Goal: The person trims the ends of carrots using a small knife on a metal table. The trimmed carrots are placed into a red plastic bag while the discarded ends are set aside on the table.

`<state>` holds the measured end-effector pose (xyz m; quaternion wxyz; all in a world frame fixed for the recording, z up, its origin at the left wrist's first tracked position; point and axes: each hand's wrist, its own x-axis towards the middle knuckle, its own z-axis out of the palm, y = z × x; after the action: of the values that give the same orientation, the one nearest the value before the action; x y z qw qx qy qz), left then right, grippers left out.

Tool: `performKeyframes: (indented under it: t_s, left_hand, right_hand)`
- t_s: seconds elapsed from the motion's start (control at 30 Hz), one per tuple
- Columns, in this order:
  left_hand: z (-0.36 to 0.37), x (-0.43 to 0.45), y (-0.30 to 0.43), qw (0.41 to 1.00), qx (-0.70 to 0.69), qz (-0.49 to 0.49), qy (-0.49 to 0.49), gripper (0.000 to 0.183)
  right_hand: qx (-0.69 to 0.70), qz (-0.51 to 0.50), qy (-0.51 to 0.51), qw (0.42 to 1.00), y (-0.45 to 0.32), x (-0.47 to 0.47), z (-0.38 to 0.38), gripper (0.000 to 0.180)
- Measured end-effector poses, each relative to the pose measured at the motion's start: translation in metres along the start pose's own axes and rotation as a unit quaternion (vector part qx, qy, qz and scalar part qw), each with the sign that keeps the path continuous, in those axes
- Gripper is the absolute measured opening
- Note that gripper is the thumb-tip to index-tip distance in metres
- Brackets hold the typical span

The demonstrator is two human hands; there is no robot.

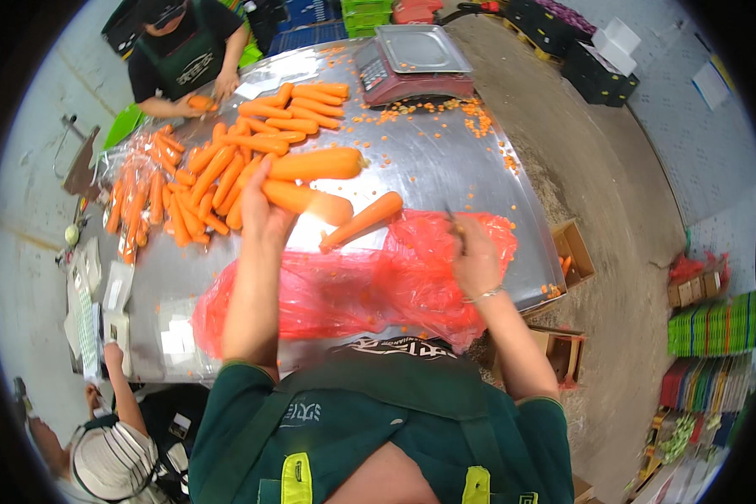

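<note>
My left hand (263, 211) grips the narrow ends of two large carrots, an upper carrot (318, 164) and a lower carrot (309, 200), held above the steel table (416, 154). In my right hand (477, 258) is a small knife (452, 220), blurred, its blade pointing away from me. Between my hands a single carrot (365, 220) lies at a slant by the edge of a red plastic bag (334, 296). That bag is crumpled along the near side of the table, under both forearms. Beyond my left hand is a pile of loose carrots (213, 173).
Bagged carrots (129, 205) lie at the left. Orange trimmings (409, 113) surround a weighing scale (419, 66) at the far end. A co-worker (186, 57) handles a carrot across the table; another person (110, 453) stands at lower left. Cardboard boxes (573, 252) sit beside the right edge.
</note>
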<state>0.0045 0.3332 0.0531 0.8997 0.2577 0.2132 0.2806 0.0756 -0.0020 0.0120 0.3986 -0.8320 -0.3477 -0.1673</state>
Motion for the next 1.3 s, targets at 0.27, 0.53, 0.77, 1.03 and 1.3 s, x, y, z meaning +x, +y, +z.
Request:
performKeyframes:
  t_s: [0.27, 0.53, 0.77, 1.03, 1.3]
  left_hand:
    - [0.023, -0.059, -0.068, 0.989, -0.09, -0.119, -0.013, 0.033]
    - [0.021, -0.076, -0.065, 0.986, -0.094, -0.121, -0.064, 0.025]
    - [-0.006, -0.012, -0.044, 0.987, -0.145, -0.061, -0.018, 0.04]
    - [-0.048, 0.092, 0.031, 0.984, -0.082, 0.159, 0.008, 0.038]
    - [-0.021, 0.037, -0.083, 0.941, 0.278, 0.045, -0.187, 0.032]
  right_hand:
    - [-0.039, -0.011, 0.052, 0.998, -0.047, 0.041, 0.029, 0.043]
    - [0.023, 0.152, 0.144, 0.978, 0.051, 0.034, 0.048, 0.031]
    - [0.128, 0.201, -0.06, 0.969, 0.025, -0.001, 0.032, 0.026]
    - [-0.139, 0.222, -0.293, 0.919, 0.08, -0.061, 0.017, 0.031]
    - [-0.312, 0.302, -0.019, 0.901, 0.147, -0.042, -0.087, 0.051]
